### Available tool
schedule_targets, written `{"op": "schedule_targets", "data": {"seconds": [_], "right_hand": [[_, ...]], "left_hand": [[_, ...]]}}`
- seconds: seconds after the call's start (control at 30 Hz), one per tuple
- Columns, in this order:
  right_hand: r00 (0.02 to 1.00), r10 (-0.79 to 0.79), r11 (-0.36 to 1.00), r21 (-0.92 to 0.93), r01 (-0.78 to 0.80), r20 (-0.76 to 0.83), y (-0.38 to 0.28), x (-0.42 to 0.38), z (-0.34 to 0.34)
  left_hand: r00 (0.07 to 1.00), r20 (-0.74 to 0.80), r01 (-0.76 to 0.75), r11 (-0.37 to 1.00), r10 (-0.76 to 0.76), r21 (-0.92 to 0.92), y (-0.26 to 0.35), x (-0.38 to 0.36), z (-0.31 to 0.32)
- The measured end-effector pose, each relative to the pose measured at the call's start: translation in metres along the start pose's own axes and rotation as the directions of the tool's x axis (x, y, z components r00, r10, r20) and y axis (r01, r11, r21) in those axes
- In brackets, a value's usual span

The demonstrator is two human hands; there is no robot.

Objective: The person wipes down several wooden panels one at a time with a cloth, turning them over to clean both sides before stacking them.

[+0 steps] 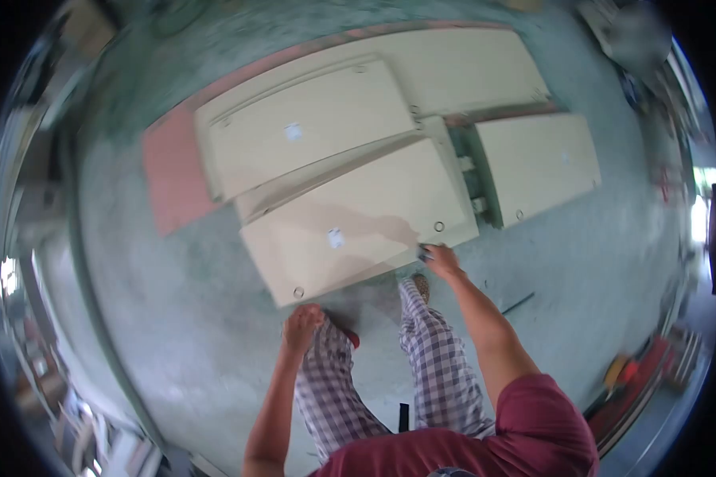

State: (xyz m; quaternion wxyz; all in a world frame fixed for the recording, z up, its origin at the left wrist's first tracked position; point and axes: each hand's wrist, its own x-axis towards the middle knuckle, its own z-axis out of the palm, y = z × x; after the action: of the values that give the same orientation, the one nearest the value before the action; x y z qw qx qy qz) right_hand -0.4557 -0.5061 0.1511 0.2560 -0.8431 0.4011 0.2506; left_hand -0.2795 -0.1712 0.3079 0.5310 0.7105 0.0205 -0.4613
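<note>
Head view: cream panel (pixel 358 226) edge touches right hand (pixel 440 258).

The panels (pixel 358 226) are cream, each with a small white sticker (pixel 336 237). The floor (pixel 183 310) is grey-green, the sheet (pixel 167 179) beneath pink. Trousers (pixel 437 362) are checked purple-white, the shirt (pixel 533 421) maroon.

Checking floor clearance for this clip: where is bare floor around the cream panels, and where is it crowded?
Bare concrete floor lies left of the front panel and right of the separate right panel. It is crowded where the panels overlap, and at the front edge by the left hand and right hand.
</note>
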Motion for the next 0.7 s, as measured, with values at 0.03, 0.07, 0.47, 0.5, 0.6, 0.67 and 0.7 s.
{"op": "schedule_targets", "data": {"seconds": [0.03, 0.07, 0.47, 0.5, 0.6, 0.67, 0.7], "right_hand": [[1.000, -0.010, 0.999, 0.031, 0.010, 0.013, 0.013, -0.015, -0.005], [1.000, 0.004, 0.999, 0.041, -0.005, 0.016, 0.019, -0.035, -0.018], [0.997, -0.069, 0.991, 0.117, 0.067, 0.016, -0.029, -0.193, -0.131], [0.993, -0.120, 0.979, 0.169, 0.115, 0.020, -0.041, -0.207, -0.140], [0.984, -0.180, 0.970, 0.162, 0.179, -0.007, -0.054, -0.247, -0.161], [0.972, -0.233, 0.962, 0.140, 0.234, -0.024, -0.057, -0.268, -0.179], [0.961, -0.274, 0.954, 0.116, 0.275, -0.031, -0.051, -0.282, -0.188]], "left_hand": [[0.992, -0.079, 0.098, 0.995, -0.099, -0.011, -0.018, -0.008, -0.019], [0.971, -0.145, 0.189, 0.982, -0.191, -0.030, -0.032, -0.018, -0.036], [0.671, -0.502, 0.548, 0.821, -0.545, -0.159, -0.104, -0.235, -0.111], [0.665, -0.502, 0.546, 0.819, -0.553, -0.179, -0.093, -0.252, -0.107], [0.738, -0.493, 0.399, 0.887, -0.461, -0.232, -0.066, -0.288, -0.092], [0.790, -0.356, 0.439, 0.866, -0.499, -0.239, -0.076, -0.311, -0.087], [0.814, -0.354, 0.403, 0.886, -0.461, -0.228, -0.081, -0.327, -0.081]]}}
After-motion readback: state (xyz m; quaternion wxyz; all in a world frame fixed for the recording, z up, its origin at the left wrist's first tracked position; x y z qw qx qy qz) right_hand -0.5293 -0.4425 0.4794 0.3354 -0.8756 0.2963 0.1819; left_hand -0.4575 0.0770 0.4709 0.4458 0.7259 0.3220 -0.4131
